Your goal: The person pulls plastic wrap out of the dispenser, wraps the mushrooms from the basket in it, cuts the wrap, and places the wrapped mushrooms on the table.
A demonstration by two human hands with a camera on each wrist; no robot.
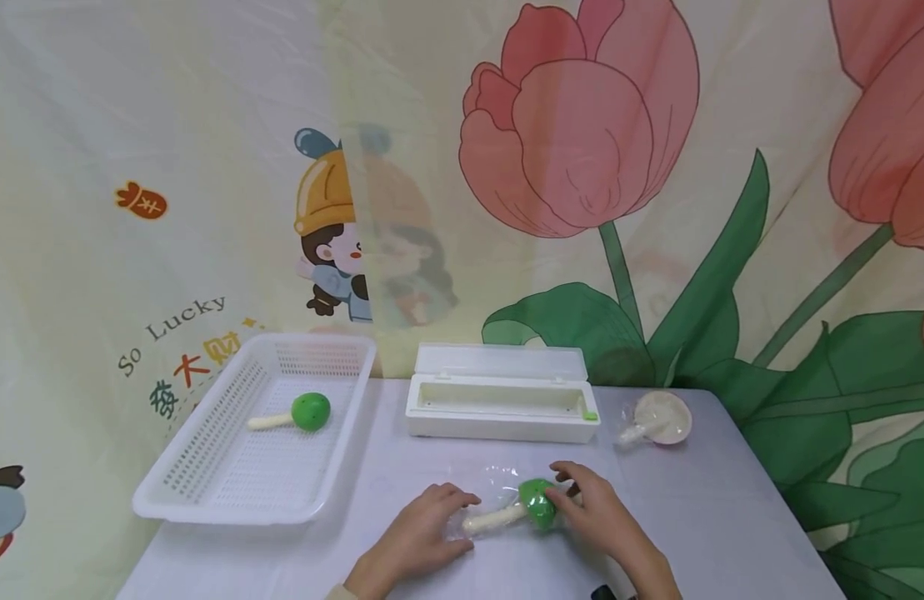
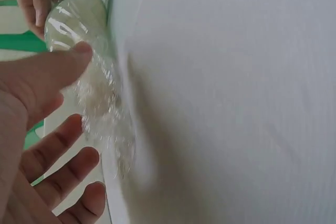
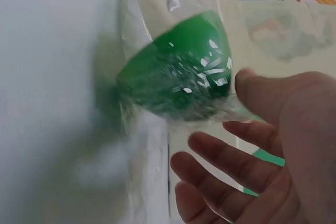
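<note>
A mushroom-shaped piece [image 1: 537, 503] with a green cap and a cream stem lies on the table in clear plastic wrap. My left hand [image 1: 432, 529] is at its stem end, fingers spread and relaxed. In the left wrist view its thumb overlaps the shiny wrap [image 2: 102, 98]. On the cap side is my right hand [image 1: 592, 508]. Its thumb tip is right at the green cap [image 3: 181, 69] in the right wrist view, while the other fingers lie loosely bent below, apart from the thumb.
To the left, a white slotted basket [image 1: 229, 510] holds another green-capped piece [image 1: 310, 412]. A long white box [image 1: 499, 427] with its lid raised stands behind my hands. Back right lies a wrapped pale, round-headed piece [image 1: 664, 418]. Behind the table hangs a printed cloth [image 1: 424, 100].
</note>
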